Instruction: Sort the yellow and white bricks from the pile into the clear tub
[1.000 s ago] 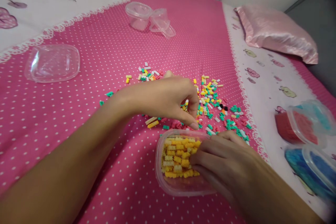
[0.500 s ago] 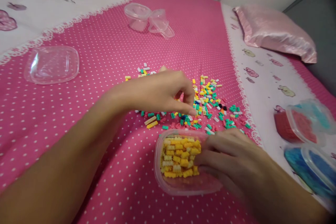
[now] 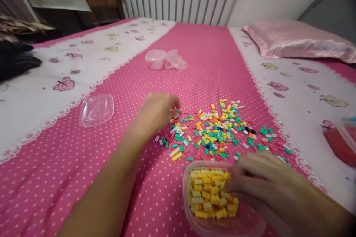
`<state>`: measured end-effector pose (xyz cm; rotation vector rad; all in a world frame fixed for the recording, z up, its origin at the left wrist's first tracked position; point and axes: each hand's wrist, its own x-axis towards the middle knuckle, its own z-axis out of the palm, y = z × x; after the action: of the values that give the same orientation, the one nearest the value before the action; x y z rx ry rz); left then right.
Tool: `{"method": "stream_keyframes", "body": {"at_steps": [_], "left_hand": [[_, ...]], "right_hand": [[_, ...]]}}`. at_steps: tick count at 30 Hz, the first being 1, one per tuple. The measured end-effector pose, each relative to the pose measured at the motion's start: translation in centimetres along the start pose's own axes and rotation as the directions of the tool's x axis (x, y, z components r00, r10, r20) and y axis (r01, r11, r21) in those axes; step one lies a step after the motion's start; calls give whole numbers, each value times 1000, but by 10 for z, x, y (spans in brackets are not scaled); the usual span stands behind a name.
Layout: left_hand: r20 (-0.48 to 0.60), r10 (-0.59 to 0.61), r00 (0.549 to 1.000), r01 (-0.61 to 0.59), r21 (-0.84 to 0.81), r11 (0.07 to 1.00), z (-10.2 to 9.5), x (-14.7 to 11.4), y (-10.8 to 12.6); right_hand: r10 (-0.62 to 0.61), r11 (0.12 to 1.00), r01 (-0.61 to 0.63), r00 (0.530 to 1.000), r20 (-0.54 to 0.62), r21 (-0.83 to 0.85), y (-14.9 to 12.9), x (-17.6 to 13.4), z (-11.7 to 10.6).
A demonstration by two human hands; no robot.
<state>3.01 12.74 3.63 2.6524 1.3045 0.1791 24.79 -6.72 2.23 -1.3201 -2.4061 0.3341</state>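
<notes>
A clear plastic container [image 3: 187,202] sits close to me, partly filled with yellow and cream toy bricks [image 3: 213,194]. My right hand [image 3: 256,181] reaches over its right side, fingers bent together above the bricks; their tips are partly hidden, so what they hold cannot be made out. At the left end of a loose spread of small coloured bricks [image 3: 219,129] is my left hand [image 3: 160,109]. Its fingers curl down among the pieces and are mostly hidden behind the hand. Two longer yellow and cream bricks [image 3: 175,154] lie between that hand and the container.
A clear lid [image 3: 97,110] lies on the pink dotted bedsheet [image 3: 150,196] at left. Farther back stand clear empty tubs [image 3: 155,59]. A container of red pieces [image 3: 340,144] is at the right edge, and a pink pillow [image 3: 300,40] lies at back right.
The view has tilted up, showing more of the room. My left hand has moved left across the loose bricks to their left end. My right hand stays at the container.
</notes>
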Motion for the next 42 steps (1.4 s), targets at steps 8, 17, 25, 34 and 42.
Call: {"method": "stream_keyframes", "body": {"at_steps": [8,17,25,34,42], "left_hand": [[76,19,997,-23,53,998,14,4,9],[35,13,999,-17,118,993,2,1,17],[47,92,995,-98,130,987,18,10,36],[9,38,999,-39,143,989,12,11,33],[136,241,961,-130,-546,828,0,-4,47]], "right_hand": [[277,949,-316,856,-437,-17,50,15,13],[394,887,-450,856,-336,-106,96,13,38],[365,907,-414,862,-352,-75,87,19,37],[369,912,-411,815,-447,4,75,25,19],[236,969,-177,874,-425,175,30,29,1]]}}
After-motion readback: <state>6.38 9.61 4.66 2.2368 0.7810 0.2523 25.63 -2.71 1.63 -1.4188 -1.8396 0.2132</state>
